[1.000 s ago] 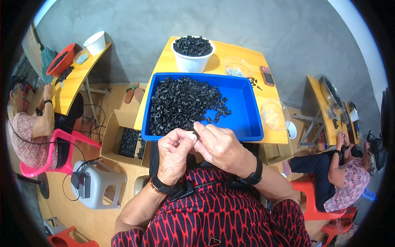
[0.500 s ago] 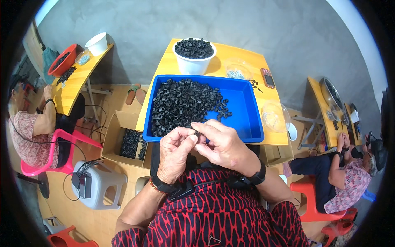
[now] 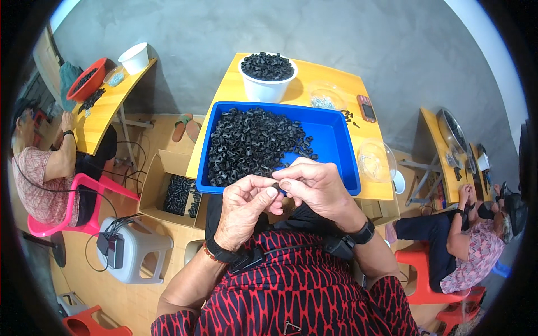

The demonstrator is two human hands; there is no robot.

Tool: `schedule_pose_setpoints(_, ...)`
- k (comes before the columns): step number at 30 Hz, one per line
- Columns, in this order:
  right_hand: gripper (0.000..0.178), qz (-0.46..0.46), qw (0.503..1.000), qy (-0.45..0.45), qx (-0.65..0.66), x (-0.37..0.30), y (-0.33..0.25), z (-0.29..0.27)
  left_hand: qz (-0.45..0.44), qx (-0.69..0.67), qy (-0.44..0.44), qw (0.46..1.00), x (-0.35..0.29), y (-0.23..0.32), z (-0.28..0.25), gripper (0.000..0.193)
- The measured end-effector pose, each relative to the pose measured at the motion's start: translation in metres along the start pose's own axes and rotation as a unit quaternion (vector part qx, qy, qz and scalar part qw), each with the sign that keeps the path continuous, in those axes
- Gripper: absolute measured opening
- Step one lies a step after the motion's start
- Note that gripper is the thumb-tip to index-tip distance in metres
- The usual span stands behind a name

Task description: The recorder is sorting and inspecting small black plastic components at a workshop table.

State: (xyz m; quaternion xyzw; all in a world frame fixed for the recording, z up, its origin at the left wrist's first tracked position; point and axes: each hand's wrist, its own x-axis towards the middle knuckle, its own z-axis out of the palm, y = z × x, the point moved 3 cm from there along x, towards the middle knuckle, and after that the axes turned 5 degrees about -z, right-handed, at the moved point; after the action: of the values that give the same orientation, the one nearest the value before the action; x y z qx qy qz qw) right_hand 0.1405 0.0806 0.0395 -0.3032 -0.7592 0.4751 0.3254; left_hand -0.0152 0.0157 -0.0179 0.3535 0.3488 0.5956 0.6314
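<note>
Just over the near edge of the blue tray [image 3: 336,147], my two hands meet fingertip to fingertip. My left hand [image 3: 246,208] pinches a small dark plastic part [image 3: 277,186] between thumb and forefinger. My right hand [image 3: 318,187] is closed on the other side of the same part, its thumb and forefinger against it; the fingers cover most of its shape. A heap of small black plastic fittings [image 3: 246,143] fills the left and middle of the tray, and a few lie loose toward its right.
Behind the tray stands a white bucket [image 3: 267,89] of black fittings. On the yellow table [image 3: 314,70] are clear dishes [image 3: 376,159] and a red phone [image 3: 367,109]. An open carton [image 3: 154,190] of black parts and a grey stool [image 3: 137,246] stand at left. Co-workers sit on both sides.
My hands have shifted slightly to the right and down. The fingers of my right hand have turned a little around the part, which stays between both hands' fingertips.
</note>
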Motion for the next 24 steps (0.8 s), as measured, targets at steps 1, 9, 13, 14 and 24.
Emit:
schedule_pose_setpoints(1, 0.016, -0.017, 0.999, 0.015, 0.023, -0.001, 0.005, 0.000, 0.001, -0.001, 0.000, 1.000, 0.000, 0.001, 0.001, 0.016)
schedule_pose_setpoints(9, 0.012, -0.009, 0.997, 0.024, 0.076, -0.001, 0.003, -0.003, -0.004, -0.015, 0.013, 1.000, 0.001, 0.001, 0.001, 0.013)
schedule_pose_setpoints(13, 0.013, -0.115, 0.993, 0.017, -0.024, 0.001, -0.008, -0.007, -0.011, -0.017, -0.001, 1.000, 0.001, 0.000, 0.001, 0.013)
schedule_pose_setpoints(14, 0.015, -0.164, 0.984, 0.009, -0.075, 0.001, -0.012, -0.007, -0.017, -0.022, -0.004, 1.000, 0.001, 0.000, 0.001, 0.013)
schedule_pose_setpoints(24, 0.026, -0.217, 0.958, -0.043, -0.181, 0.003, -0.026, -0.005, -0.025, -0.041, -0.008, 0.999, 0.002, -0.002, 0.001, 0.015)
